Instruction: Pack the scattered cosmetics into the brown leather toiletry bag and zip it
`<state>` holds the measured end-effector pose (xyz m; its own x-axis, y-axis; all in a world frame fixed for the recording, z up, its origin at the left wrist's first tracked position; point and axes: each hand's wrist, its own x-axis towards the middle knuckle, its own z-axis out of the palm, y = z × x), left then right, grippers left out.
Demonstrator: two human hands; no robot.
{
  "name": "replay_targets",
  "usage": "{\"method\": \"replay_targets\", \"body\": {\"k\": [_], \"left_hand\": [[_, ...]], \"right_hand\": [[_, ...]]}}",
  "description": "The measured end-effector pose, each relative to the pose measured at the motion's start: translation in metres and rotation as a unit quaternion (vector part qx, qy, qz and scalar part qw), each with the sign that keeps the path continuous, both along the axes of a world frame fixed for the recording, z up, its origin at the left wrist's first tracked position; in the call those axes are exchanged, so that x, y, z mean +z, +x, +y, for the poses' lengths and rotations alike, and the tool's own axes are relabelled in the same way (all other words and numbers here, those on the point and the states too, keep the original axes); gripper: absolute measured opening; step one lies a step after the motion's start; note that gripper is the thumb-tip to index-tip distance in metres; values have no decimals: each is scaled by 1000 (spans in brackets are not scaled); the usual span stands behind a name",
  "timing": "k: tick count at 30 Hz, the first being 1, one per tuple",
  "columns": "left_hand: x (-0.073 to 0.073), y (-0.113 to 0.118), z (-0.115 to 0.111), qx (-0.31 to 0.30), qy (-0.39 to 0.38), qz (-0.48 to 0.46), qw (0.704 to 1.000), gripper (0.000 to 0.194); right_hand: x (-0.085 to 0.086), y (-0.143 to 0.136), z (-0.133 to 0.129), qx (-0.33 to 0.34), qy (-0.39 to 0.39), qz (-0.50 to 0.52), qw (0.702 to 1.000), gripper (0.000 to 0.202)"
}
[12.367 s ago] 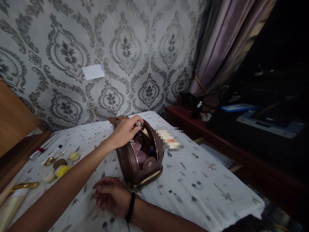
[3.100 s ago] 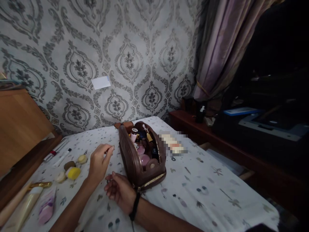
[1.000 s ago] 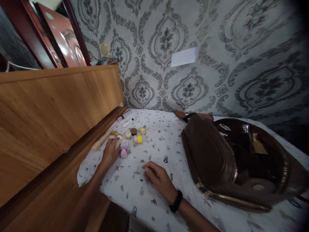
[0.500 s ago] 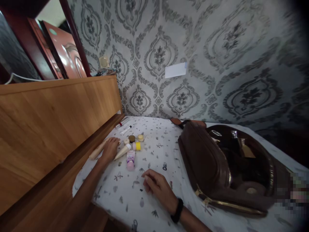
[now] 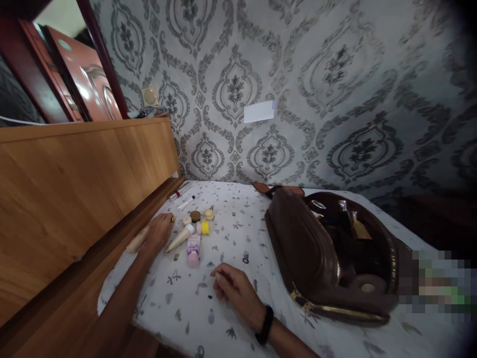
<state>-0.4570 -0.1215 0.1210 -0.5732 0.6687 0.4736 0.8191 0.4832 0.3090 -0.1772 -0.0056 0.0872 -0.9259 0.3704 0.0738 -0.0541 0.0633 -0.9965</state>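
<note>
My left hand [image 5: 159,232] is closed over a long beige tube [image 5: 137,241] at the left edge of the patterned white sheet [image 5: 219,318]; a ring shows on one finger. To its right lies a cream tube with a white cap [image 5: 181,237]. Beside that are a pink-and-yellow container [image 5: 203,227], a small pink tube with a cartoon print [image 5: 193,251], a brown round lid or jar [image 5: 195,216] and small cream-coloured pots [image 5: 209,214]. My right hand [image 5: 236,291], a black band on its wrist, rests over the sheet with loosely bent fingers and nothing visible in it.
A large dark brown bag [image 5: 298,243] stands unzipped on the right, with items inside. A thin white tube [image 5: 186,203] and a red-banded item [image 5: 174,196] lie farther back. A wooden board [image 5: 85,179] borders the left side; a patterned wall [image 5: 231,149] rises behind.
The whole view has shifted slightly, so things appear a little farther left. Both hands keep about the same places relative to the items and the sheet.
</note>
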Motion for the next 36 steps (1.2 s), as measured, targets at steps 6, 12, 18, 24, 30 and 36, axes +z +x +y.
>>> {"method": "replay_targets", "body": {"k": [6, 12, 18, 24, 30, 36], "left_hand": [[19, 10, 25, 1, 190, -75, 979, 26], [26, 74, 77, -218, 299, -412, 833, 42], [11, 126, 99, -298, 254, -508, 767, 36], [5, 121, 85, -312, 169, -385, 852, 32], [27, 81, 54, -134, -43, 12, 990, 22], [26, 35, 29, 11, -264, -22, 964, 25]], "right_hand": [[0, -3, 5, -16, -123, 4, 992, 53], [8, -1, 20, -81, -357, 30, 930, 48], [6, -3, 38, -86, -480, 48, 872, 31], [1, -4, 44, -106, -506, 58, 854, 16], [6, -3, 47, -114, -560, 42, 820, 18], [7, -3, 48, -117, -574, 31, 810, 24]]}}
